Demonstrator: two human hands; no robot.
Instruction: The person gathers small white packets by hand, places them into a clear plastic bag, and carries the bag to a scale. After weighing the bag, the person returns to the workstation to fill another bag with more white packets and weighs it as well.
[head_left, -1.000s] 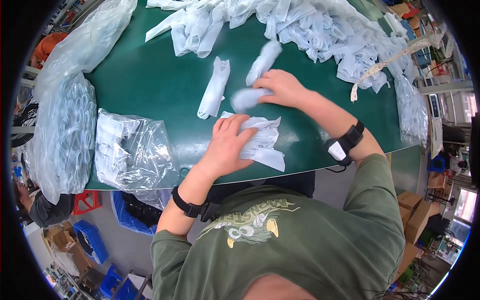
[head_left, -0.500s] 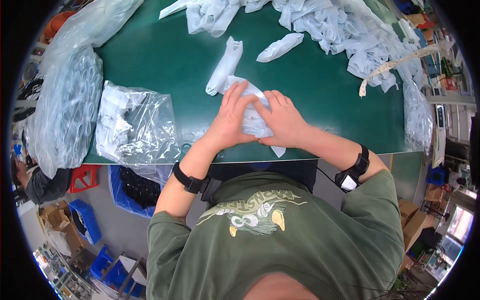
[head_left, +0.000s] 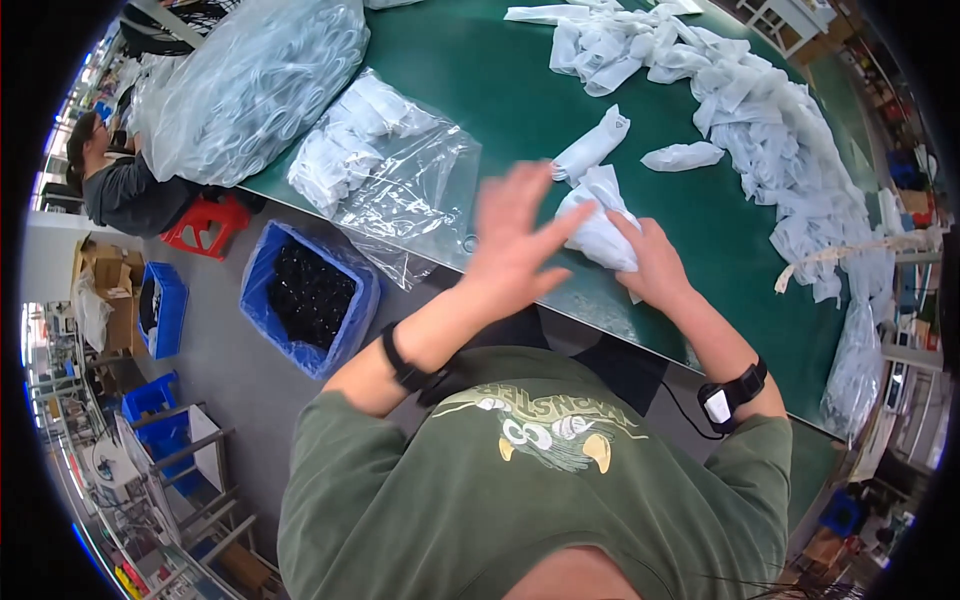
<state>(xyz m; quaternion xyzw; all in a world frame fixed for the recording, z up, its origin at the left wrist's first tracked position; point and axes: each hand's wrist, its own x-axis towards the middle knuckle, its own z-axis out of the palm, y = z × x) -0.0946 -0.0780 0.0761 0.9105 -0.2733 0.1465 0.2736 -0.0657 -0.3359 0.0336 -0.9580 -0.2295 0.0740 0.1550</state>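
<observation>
A crumpled white translucent plastic packet [head_left: 602, 222] lies on the green table near its front edge. My right hand [head_left: 655, 265] grips the packet's right side, thumb on top and the other fingers partly hidden. Raised just left of it, my left hand [head_left: 515, 235] is open, fingers spread and smeared by motion, holding nothing. Directly beyond the packet lies a rolled white packet [head_left: 595, 145]. Another flattened white packet [head_left: 683, 157] rests farther right. Left of my left hand, a clear plastic bag [head_left: 435, 185] contains several white bundles and overhangs the table edge.
A heap of white packets [head_left: 770, 120] runs along the table's [head_left: 480, 75] far right. At the far left sits a big bag of clear looped pieces [head_left: 260, 90]. Below the edge stands a blue lined bin [head_left: 258, 300] of black items. A person [head_left: 125, 195] sits by a red stool [head_left: 207, 228].
My left hand has let go of the white packet and lifted away, its fingers spreading. My right hand stays on the packet. The view has turned left, showing more of the floor and bin.
</observation>
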